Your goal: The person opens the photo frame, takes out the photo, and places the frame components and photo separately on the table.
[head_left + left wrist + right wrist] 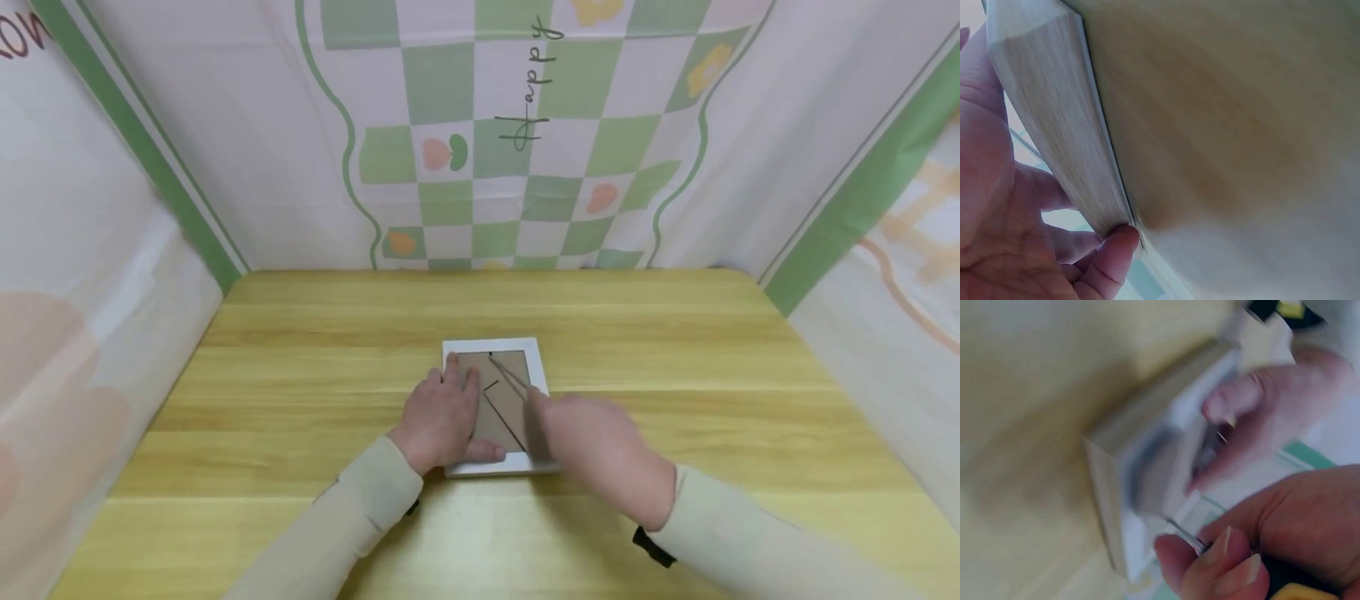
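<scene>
A white picture frame (491, 346) lies on the table with its brown backing board (471, 427) facing up. Dark lines cross the board, and a small black tab shows at its top edge. My left hand (441, 417) grips the frame's left side, thumb low on the board; in the left wrist view a curled finger (1113, 262) touches the frame's wooden edge (1054, 106). My right hand (596, 446) holds a screwdriver (1186, 536) with a thin metal shaft and a black and yellow handle. Its tip is near the black tab. Motion blurs the right wrist view.
The wood-grain table (300, 333) extends around the frame on all sides. Behind it hangs a green and white checked cloth (510, 200), with more printed cloth at left and right. Both sleeves (360, 508) reach in from the near edge.
</scene>
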`<state>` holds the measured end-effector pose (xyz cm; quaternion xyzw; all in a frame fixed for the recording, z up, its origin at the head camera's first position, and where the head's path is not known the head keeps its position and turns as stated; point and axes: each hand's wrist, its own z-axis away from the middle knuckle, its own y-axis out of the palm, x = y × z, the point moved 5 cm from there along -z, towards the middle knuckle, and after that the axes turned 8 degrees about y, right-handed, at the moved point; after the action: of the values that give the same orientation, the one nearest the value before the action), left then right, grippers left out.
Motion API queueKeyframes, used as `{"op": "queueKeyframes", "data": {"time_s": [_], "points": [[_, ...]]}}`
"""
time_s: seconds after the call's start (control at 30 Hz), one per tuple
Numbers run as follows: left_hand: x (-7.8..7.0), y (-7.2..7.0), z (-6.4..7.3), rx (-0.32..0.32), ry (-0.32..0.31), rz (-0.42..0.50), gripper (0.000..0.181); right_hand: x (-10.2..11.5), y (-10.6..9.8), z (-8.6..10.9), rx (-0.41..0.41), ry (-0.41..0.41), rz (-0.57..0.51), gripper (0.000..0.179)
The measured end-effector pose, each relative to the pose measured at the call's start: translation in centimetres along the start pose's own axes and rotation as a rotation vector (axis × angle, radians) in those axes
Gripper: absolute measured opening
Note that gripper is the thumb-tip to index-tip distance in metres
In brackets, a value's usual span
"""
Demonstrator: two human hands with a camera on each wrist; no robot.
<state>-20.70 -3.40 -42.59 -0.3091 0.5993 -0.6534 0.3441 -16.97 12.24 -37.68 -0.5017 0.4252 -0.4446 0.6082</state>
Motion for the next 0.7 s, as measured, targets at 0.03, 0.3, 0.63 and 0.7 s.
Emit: {"op": "queueKeyframes", "data": {"time_s": [0.03,0.3,0.63,0.7], "points": [[0.0,0.0,0.0,-0.001,-0.001,0.000,0.125,0.2,0.4,0.2,-0.026,0.007,-0.009,0.049],[0.2,-0.1,0.1,-0.006,0.002,0.013,0.123,1.2,2.9,1.6,-0.517,-0.087,0.197,0.059],[0.3,0.2,-0.2,0.012,-0.006,-0.005,0.124,1.2,4.1,2.2,-0.722,-0.126,0.238,0.056],[0.2,0.2,-0.2,0.007,-0.008,-0.007,0.124,1.2,4.1,2.1,-0.694,-0.114,0.248,0.054]]}}
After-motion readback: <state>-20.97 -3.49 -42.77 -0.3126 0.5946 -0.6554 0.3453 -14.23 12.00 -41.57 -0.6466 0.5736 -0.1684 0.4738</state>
